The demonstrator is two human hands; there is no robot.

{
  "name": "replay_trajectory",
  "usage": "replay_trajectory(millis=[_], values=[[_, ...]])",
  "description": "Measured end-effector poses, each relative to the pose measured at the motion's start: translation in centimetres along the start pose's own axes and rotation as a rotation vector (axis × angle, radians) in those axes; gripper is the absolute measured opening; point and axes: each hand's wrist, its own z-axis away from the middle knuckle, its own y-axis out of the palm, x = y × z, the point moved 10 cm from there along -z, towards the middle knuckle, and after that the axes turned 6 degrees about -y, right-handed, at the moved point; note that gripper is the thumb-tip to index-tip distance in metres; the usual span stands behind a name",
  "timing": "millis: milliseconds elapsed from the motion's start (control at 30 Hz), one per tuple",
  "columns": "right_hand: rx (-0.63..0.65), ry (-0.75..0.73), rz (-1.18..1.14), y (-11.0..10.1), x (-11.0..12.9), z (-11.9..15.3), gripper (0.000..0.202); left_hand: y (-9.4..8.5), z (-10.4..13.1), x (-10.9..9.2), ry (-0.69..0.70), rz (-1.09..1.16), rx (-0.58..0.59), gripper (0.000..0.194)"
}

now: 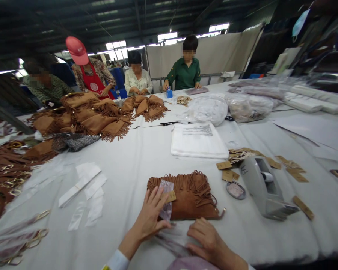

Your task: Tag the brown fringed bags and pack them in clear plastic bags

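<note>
A brown fringed bag [186,206] lies flat on the white table, its fringe towards the far side. On its left part rest a small clear plastic packet [165,214] and a tan tag [171,196]. My left hand [150,213] lies over the bag's left edge and touches the packet, its fingers spread. Below the bag, near the table's front edge, my right hand [204,238] is curled at a clear plastic bag [173,238]; what its fingers hold is too hidden to make out.
A grey tape dispenser [259,183] stands to the right beside tan tags [297,174]. White folded bags [198,140] lie beyond. Brown fringed bags [92,116] are heaped at the far left, straps with metal clasps [8,176] nearer. Several people sit or stand across the table.
</note>
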Motion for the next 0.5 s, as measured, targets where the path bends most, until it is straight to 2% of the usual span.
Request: replay_trajectory(millis=[67,133,200,267,333,400,500], values=[[0.029,-0.031,0.013,1.3,0.7,1.5,0.035,0.2,2.2,-0.6,0.038,-0.057,0.013,0.105],[0.009,-0.02,0.055,2.2,0.9,2.5,0.043,1.3,3.9,-1.2,0.062,-0.128,0.036,0.111],[-0.015,-0.018,0.119,2.8,1.1,2.9,0.048,2.8,4.6,-1.6,0.051,-0.193,0.016,0.113],[-0.033,-0.016,0.197,2.9,1.3,2.9,0.046,4.1,4.4,-1.7,0.019,-0.238,-0.046,0.109],[-0.044,0.045,0.265,2.6,0.7,2.6,0.034,4.8,3.6,-1.7,-0.022,-0.257,-0.131,0.098],[-0.065,0.167,0.304,1.5,-0.6,2.3,0.02,5.2,2.8,-1.7,-0.061,-0.258,-0.213,0.086],[-0.087,0.264,0.278,-0.7,-2.2,1.9,0.013,5.2,2.2,-1.5,-0.132,-0.236,-0.295,0.084]])
